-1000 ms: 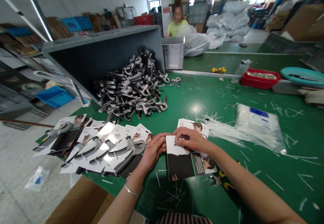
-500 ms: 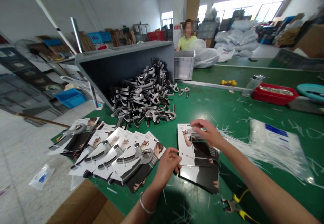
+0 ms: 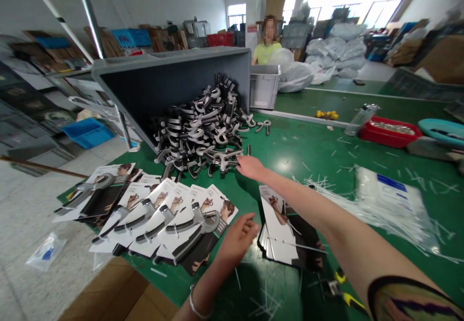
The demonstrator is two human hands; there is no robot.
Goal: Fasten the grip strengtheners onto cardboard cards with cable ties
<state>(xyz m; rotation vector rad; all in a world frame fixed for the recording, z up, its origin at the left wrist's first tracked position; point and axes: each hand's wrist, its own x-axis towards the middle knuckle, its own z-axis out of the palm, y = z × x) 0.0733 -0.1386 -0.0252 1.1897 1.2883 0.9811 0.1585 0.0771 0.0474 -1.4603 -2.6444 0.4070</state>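
Observation:
My right hand (image 3: 252, 167) reaches to the near right edge of a heap of grey and black spring hand grips (image 3: 203, 135), its fingers closed on the handle of one hand grip (image 3: 232, 159). My left hand (image 3: 241, 236) hovers over the green table, fingers loosely curled and apart, with nothing in it. Just right of it lies a stack of printed backing cards (image 3: 277, 243), a white cable tie (image 3: 300, 246) across the top one. Left of that hand, several overlapping cards (image 3: 188, 219) each carry a hand grip (image 3: 205, 224).
A big grey bin (image 3: 174, 60) lies on its side behind the heap. White cable ties (image 3: 348, 210) and their plastic bag (image 3: 397, 210) are on the right, yellow-handled cutters (image 3: 340, 289) near the front. A red tray (image 3: 389, 132) stands farther back; a person (image 3: 266, 52) is across the table.
My right hand has left the card stack and moved up and left to the heap. The left hand has come away from the cards' edge. The top card now sits turned, with a cable tie through it.

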